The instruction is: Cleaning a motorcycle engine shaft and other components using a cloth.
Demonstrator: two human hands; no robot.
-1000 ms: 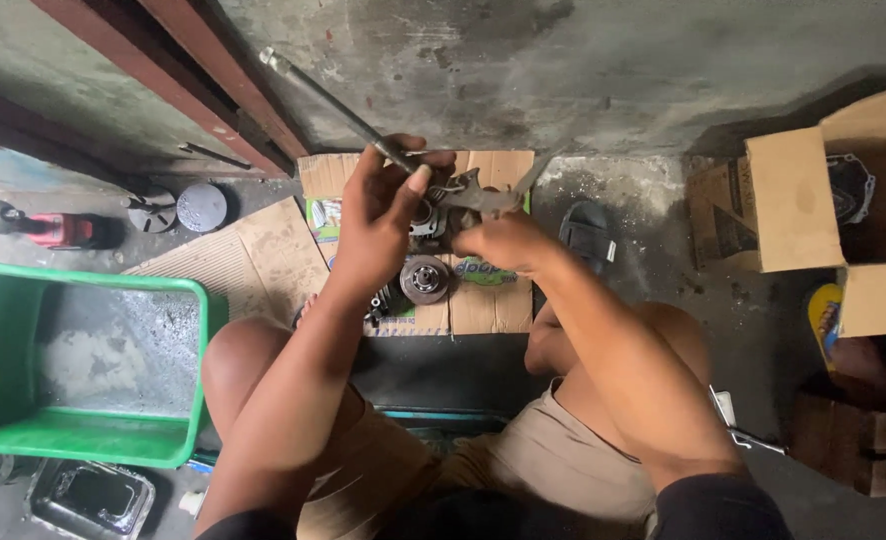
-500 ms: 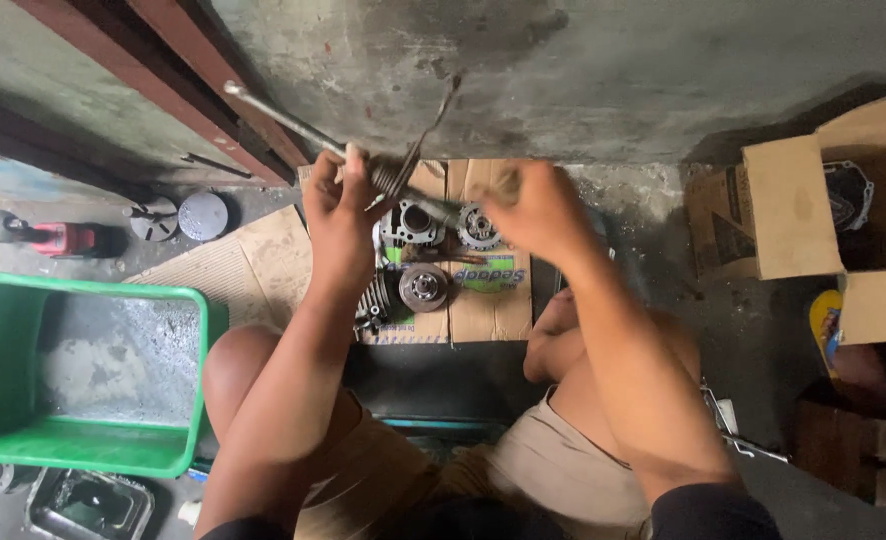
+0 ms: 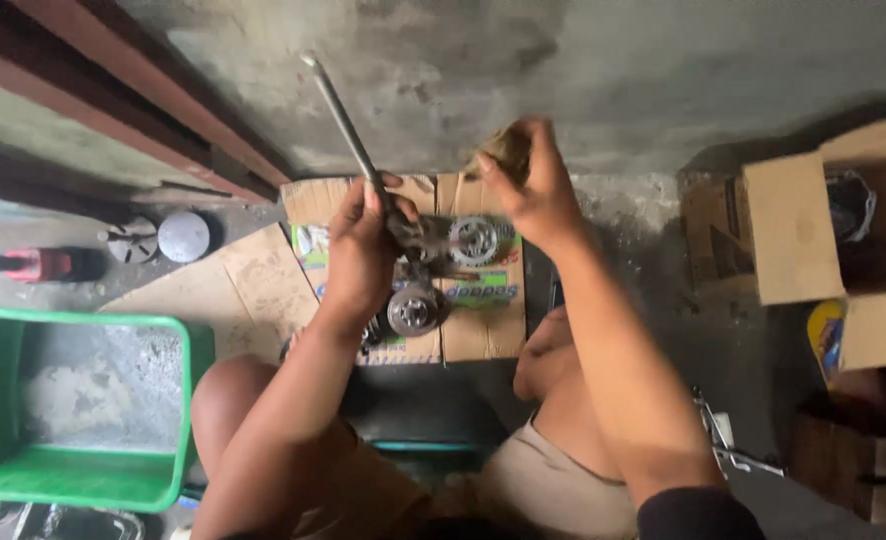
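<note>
Right hand [image 3: 528, 185] risen with rag [image 3: 508, 150], left hand [image 3: 363, 250] gripping rod [image 3: 348, 125]

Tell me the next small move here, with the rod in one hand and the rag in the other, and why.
Probably bring the right hand with its brownish rag down to the toothed gear. The left hand grips the long metal rod at the greasy assembly on the cardboard, while the right is raised above the parts, touching none.

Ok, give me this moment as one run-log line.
left hand: grips metal rod | right hand: holds brownish rag | below: gear parts on cardboard | green tub at left
</note>
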